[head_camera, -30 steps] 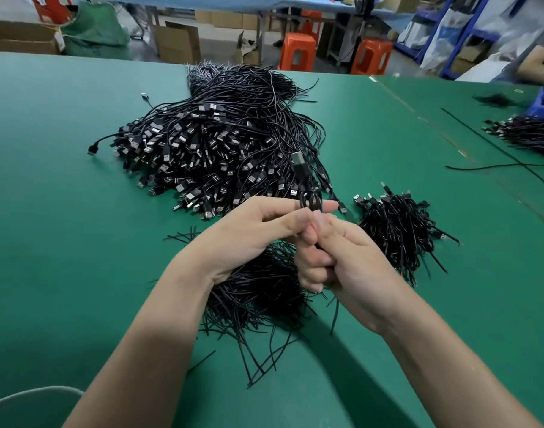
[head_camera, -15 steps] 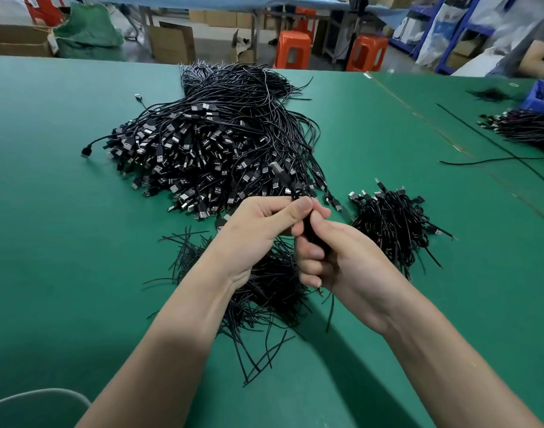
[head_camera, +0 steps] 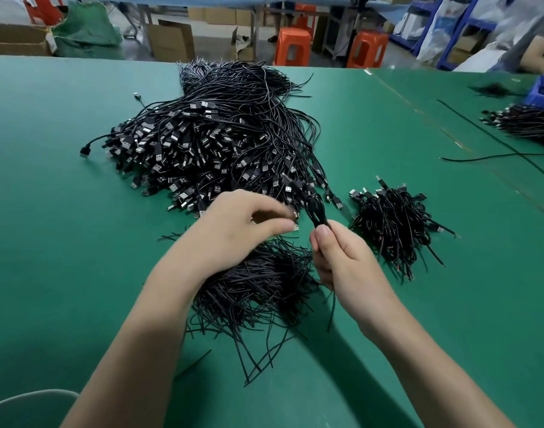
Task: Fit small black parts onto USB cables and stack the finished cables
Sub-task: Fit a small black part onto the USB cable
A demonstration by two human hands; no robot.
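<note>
My R hand (head_camera: 341,257) pinches a cable (head_camera: 315,208) just above the tabletop (head_camera: 63,242). It points up & away, plug end top-left, tail hanging down. L hand (head_camera: 239,223) is curled beside it; can't tell if it holds anything.

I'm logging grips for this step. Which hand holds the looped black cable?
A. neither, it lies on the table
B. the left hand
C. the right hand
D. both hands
C: the right hand pinches the looped cable just below its loop, while the left hand is apart from it and does not touch it.
</note>
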